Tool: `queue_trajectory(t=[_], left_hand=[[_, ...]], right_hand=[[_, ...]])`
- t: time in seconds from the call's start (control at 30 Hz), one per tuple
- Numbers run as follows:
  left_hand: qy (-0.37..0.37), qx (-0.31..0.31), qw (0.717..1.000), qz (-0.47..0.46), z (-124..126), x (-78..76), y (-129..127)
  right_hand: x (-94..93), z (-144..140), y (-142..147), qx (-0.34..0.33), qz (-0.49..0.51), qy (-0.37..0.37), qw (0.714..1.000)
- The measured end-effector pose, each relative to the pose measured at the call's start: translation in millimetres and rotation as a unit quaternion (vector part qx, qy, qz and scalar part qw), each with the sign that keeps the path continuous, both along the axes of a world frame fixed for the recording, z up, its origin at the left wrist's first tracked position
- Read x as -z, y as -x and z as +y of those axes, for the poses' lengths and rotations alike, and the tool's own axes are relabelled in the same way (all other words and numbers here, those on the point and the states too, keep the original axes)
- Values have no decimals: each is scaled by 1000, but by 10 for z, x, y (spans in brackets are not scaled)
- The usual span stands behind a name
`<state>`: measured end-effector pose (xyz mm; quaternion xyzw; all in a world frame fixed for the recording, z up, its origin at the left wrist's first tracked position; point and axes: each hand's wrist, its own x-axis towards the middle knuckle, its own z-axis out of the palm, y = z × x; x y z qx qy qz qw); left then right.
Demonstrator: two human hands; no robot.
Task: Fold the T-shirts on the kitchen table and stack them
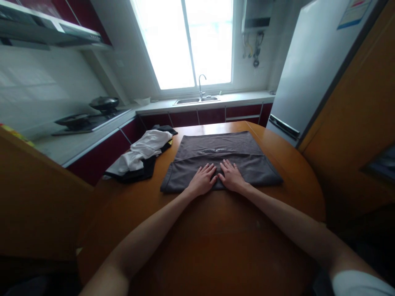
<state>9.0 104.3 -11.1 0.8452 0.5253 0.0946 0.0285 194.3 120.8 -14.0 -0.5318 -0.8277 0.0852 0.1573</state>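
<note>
Round wooden table (277, 172): orange-brown top, bare surface on the near side of both hands and out to the right of the right hand.

White refrigerator (308, 70): upright, well beyond and to the right of the right hand, past the table's far edge.

Counter run (234, 98) under the window: far beyond both hands, carrying a sink (197, 100) with a curved tap. Stove (89, 120) with a dark wok (104, 102): far off to the left of the left hand.

Dark grey garment (216, 152): spread flat on the table directly beneath both hands and stretching away from the fingertips toward the far edge. Near portion folded over, forming a doubled band running left and right under the palms; near hem just behind the wrists.

Heap of white and black clothing (138, 158): crumpled, on the table to the left of the left hand and slightly beyond it, just beside the grey garment's left edge; contact between the two not determinable.

Left hand (202, 179): flat, palm down, fingers extended and lightly spread, pressed on the folded band. Nothing grasped.

Right hand (231, 175): likewise flat and palm down on the band, fingers extended. Nothing grasped. Thumbs meeting at the garment's centre.
</note>
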Motion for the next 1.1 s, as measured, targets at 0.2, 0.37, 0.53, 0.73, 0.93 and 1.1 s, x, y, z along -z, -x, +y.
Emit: queue_trajectory(t=[0.2, 0.37, 0.53, 0.73, 0.93, 1.1], left_hand=[[9, -5, 1000, -3, 7, -17, -2], [13, -5, 1000, -5, -4, -44, -3], [18, -8, 1000, -9, -13, -55, -28], [-24, -77, 997, -3, 37, -135, 320], [1, -200, 980, 14, 162, -67, 940], [38, -176, 983, -17, 202, -76, 1093]], right_hand=[[62, 114, -795, 39, -27, -24, 999], [167, 127, -1490, 137, -98, 22, 985], [132, 125, -1502, 156, -86, 12, 984], [103, 123, -1451, 179, -78, 23, 980], [139, 126, -1467, 173, -63, 31, 982], [93, 103, -1443, 176, -17, -3, 984]])
